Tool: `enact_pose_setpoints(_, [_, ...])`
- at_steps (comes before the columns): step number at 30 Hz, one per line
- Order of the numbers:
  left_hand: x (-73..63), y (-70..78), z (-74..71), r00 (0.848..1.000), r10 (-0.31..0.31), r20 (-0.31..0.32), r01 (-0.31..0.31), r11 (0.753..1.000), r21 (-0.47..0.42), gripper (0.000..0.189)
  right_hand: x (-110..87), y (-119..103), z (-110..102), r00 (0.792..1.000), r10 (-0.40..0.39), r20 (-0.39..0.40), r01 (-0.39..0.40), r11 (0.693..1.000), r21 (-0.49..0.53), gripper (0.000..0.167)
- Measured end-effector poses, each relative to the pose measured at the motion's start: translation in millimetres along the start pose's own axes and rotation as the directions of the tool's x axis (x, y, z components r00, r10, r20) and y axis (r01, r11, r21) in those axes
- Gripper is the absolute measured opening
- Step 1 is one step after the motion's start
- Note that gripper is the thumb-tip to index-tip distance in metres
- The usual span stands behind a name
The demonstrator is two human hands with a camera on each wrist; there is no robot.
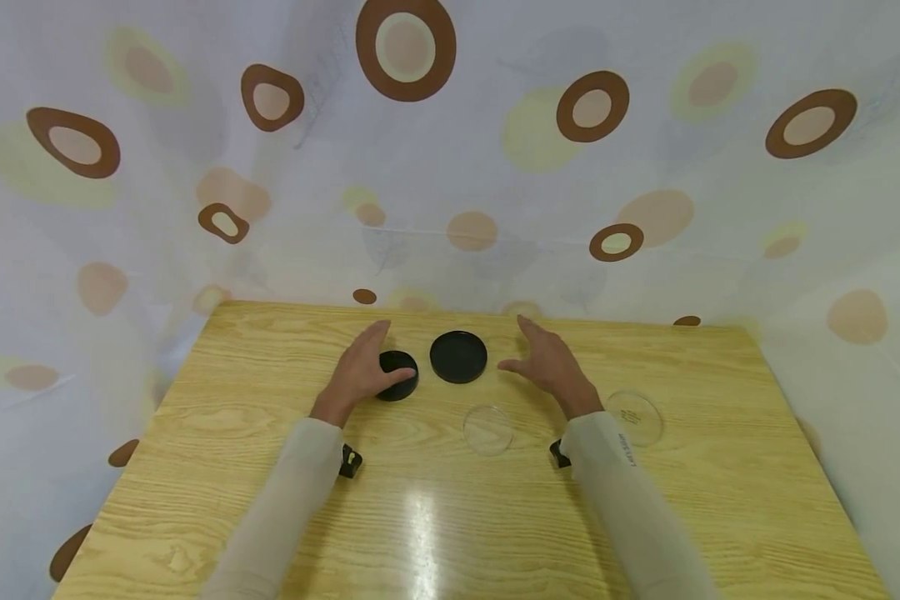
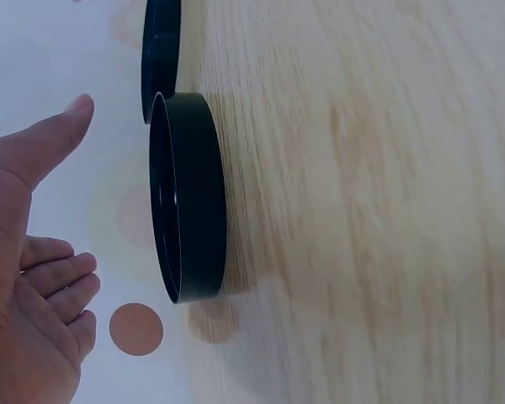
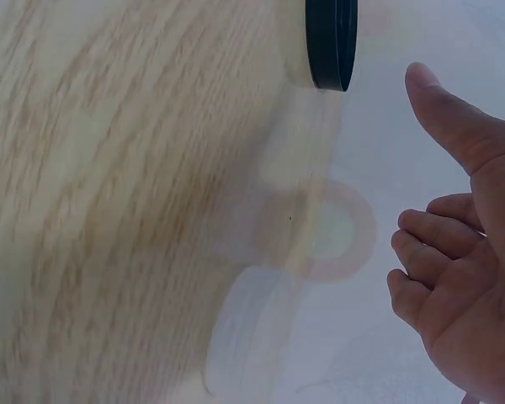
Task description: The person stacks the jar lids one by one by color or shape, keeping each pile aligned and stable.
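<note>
My left hand hovers over the left side of a small round black dish, fingers extended and thumb apart. The left wrist view shows that dish as a shallow ring-walled piece, with a gap between it and the hand. Right of it lies a wider, flatter black round dish or lid. My right hand is held in the air to the right of the wider piece, thumb spread, holding nothing. A clear round disc lies in front between the hands, and another clear round piece sits beyond the right wrist.
Everything lies on a wood-grain table. A pale curtain with brown and yellow spots hangs behind its back edge and along both sides. A dark wrist device shows beside the left sleeve, and another beside the right.
</note>
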State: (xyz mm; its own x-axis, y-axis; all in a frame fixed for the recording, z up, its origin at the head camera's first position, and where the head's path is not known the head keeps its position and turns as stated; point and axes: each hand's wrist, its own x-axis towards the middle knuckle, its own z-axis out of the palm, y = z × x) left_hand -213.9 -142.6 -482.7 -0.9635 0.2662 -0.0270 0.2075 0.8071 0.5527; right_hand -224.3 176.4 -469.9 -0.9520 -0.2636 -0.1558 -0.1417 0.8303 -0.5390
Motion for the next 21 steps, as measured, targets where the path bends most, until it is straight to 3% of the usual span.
enact_pose_setpoints(10, [7.3,13.6,12.4,1.000,0.009,0.020,-0.009,1.000,0.008,0.089,6.4,-1,15,1.000,-0.019,0.009,0.019,0.999,-0.034,0.087])
enact_pose_setpoints(21, [13.5,19.9,29.4,0.997,0.065,0.029,-0.064,0.998,-0.003,0.083,8.8,-7,26,0.998,-0.062,0.008,0.062,0.997,-0.038,0.081])
